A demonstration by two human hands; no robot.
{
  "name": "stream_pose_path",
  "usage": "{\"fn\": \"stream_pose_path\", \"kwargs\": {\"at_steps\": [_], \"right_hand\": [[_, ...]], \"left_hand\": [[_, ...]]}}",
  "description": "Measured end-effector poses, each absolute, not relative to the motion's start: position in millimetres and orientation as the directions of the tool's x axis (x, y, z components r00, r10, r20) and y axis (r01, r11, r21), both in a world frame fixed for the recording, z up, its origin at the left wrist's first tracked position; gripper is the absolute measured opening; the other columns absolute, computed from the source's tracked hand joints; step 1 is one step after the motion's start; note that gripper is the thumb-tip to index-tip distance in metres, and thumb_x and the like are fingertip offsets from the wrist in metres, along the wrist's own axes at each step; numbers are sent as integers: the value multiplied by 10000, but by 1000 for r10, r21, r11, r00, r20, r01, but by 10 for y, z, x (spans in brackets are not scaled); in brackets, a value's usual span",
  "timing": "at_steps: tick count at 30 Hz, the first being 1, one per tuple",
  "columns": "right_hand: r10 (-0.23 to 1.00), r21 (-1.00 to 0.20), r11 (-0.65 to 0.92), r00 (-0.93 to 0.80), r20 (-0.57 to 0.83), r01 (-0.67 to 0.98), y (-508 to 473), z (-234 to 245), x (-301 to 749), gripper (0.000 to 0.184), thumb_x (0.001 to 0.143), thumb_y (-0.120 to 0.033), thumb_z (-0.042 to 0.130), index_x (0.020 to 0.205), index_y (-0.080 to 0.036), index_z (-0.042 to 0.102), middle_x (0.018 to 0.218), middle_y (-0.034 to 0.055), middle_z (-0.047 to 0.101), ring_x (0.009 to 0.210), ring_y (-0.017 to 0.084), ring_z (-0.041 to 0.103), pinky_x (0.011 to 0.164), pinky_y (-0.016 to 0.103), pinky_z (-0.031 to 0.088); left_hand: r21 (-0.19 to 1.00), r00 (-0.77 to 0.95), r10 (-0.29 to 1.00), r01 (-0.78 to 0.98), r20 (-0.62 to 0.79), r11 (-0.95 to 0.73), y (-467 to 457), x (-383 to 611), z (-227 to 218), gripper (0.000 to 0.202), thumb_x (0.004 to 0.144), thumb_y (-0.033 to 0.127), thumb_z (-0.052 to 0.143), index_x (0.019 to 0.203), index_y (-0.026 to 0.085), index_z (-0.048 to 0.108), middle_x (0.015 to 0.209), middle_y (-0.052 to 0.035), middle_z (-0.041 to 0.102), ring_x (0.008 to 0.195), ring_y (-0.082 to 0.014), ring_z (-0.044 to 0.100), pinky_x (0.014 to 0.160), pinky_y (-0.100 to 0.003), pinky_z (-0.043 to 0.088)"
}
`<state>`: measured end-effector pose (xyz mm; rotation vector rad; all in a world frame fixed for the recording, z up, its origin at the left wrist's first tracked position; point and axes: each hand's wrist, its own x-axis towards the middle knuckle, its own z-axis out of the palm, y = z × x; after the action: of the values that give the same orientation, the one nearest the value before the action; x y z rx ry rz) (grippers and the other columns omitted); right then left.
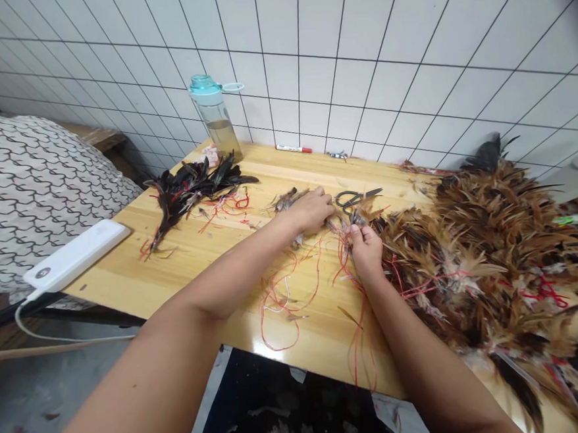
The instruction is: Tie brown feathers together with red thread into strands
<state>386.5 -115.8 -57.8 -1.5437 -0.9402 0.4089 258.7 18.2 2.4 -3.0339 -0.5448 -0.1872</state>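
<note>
My right hand (367,249) pinches a small bunch of greyish feathers (357,218) between thumb and fingers. Red strings (341,242) hang beneath it. Just left of it, my left hand (314,209) is bent over the table with its fingers curled downward; its fingertips are mostly hidden, and whatever they hold is too small to name. A few loose grey feathers (286,201) lie behind that hand. Black-handled scissors (350,198) rest right behind both hands, touching neither.
A large heap of brown feathers (498,228) covers the table's right side. Dark feathers (181,194) lie at the left. A water bottle (222,125) and a marker (293,149) stand or lie near the tiled wall. A white power strip (81,254) sits at the left edge. Loose red thread (281,346) curls in front.
</note>
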Motion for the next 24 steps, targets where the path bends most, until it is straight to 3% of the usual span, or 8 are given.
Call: {"fn": "stream_pose_path", "kwargs": {"at_steps": [3, 9, 16, 21, 24], "right_hand": [[762, -932, 38, 592, 261, 362, -1163, -578, 3876, 320, 821, -459, 494, 710, -189, 626, 677, 14, 638, 696, 166, 560, 698, 296, 430], [762, -907, 5, 586, 276, 421, -1157, -597, 3887, 302, 820, -431, 493, 711, -188, 637, 663, 15, 637, 662, 164, 538, 656, 293, 408], [756, -889, 11, 578, 307, 458, -1154, -607, 3869, 320, 812, -456, 503, 688, -194, 638, 633, 12, 624, 645, 167, 522, 656, 302, 408], [776, -885, 20, 551, 308, 465, -1163, -580, 3846, 307, 817, -449, 502, 685, -198, 620, 675, 29, 647, 673, 185, 543, 678, 318, 428], [789, -879, -10, 544, 286, 477, -1165, -584, 3846, 299, 814, -446, 498, 682, -204, 615, 658, 20, 633, 657, 181, 533, 671, 314, 417]], "left_hand": [[-46, 928, 329, 342, 176, -939, 235, 2460, 47, 170, 779, 172, 572, 910, 178, 680, 1035, -102, 639, 1041, -266, 482, 856, -362, 407], [62, 875, 360, 360, 323, -931, 285, 2137, 197, 193, 845, 172, 539, 976, 231, 667, 1067, -67, 660, 1099, -211, 513, 914, -348, 398], [3, 876, 362, 381, 320, -924, 288, 1912, 386, 207, 873, 187, 506, 943, 231, 696, 921, -70, 669, 1024, -233, 529, 894, -378, 398], [29, 818, 393, 421, 420, -907, 223, 1810, 379, 393, 805, 110, 534, 1169, 221, 631, 1174, -96, 604, 1123, -254, 459, 981, -419, 384], [46, 835, 380, 396, 399, -917, 104, 1785, 335, 456, 759, 63, 540, 1168, 240, 635, 1227, -86, 566, 1155, -256, 418, 1017, -423, 371]]}}
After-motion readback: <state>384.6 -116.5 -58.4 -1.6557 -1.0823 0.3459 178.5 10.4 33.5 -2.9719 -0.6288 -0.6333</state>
